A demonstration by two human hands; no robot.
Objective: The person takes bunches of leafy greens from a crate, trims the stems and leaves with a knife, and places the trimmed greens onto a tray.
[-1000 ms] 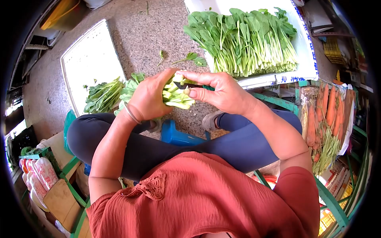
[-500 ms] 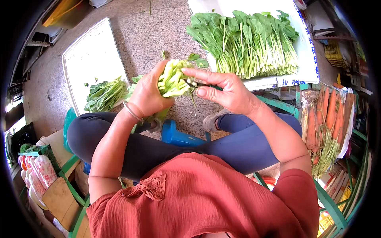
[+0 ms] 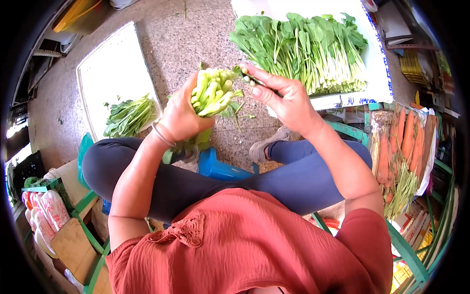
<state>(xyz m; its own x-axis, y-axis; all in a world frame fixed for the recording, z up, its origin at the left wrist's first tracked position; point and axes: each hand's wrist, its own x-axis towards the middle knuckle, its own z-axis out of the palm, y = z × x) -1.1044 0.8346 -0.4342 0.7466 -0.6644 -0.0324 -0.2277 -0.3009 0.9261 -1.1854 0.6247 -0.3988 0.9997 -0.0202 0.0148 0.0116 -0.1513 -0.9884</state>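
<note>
My left hand [image 3: 180,110] is wrapped round a bunch of leafy greens [image 3: 213,93], its pale cut stem ends facing up and right. The leaves hang below the fist, partly hidden by it. Just right of the bunch, my right hand [image 3: 290,100] grips a small knife [image 3: 262,84], a thin dark tool partly covered by the fingers. Bits of green stem and leaf show at its tip, near the thumb and forefinger. The knife is apart from the stems.
A large pile of greens [image 3: 303,54] lies on a white foam board [image 3: 379,73] at upper right. Left, a smaller pile [image 3: 129,116] lies on a white lid [image 3: 110,63]. Trimmings dot the speckled floor [image 3: 196,44]. A blue stool [image 3: 220,166] stands between the legs; carrots [image 3: 409,134] lie right.
My right hand has moved up and away from the stems with the knife, carrying small green bits. My left hand has tilted the bunch slightly; more trimmings show below it.
</note>
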